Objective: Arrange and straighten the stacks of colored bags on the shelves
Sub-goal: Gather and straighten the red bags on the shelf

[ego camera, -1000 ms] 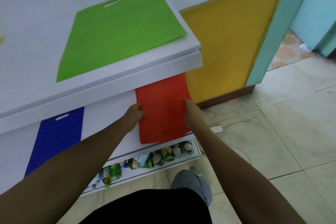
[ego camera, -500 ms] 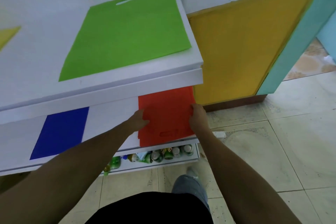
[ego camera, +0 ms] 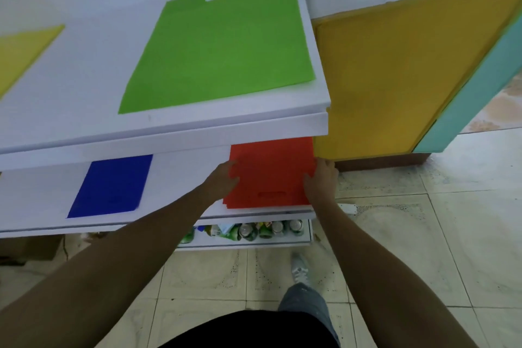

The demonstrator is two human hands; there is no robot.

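Note:
A stack of orange-red bags lies at the right end of the middle white shelf, its handle slot toward me. My left hand presses against the stack's left edge. My right hand presses against its right edge at the shelf's end. A blue stack lies further left on the same shelf. On the upper shelf lies a green stack, slightly turned, and a yellow stack at the far left.
The bottom shelf holds several cans and bottles. A yellow panel and a teal door frame stand to the right. Tiled floor lies below, with my shoe on it.
The orange stack has slid back on the shelf between my hands; its front edge no longer overhangs. The camera has swung left, bringing the yellow stack into view.

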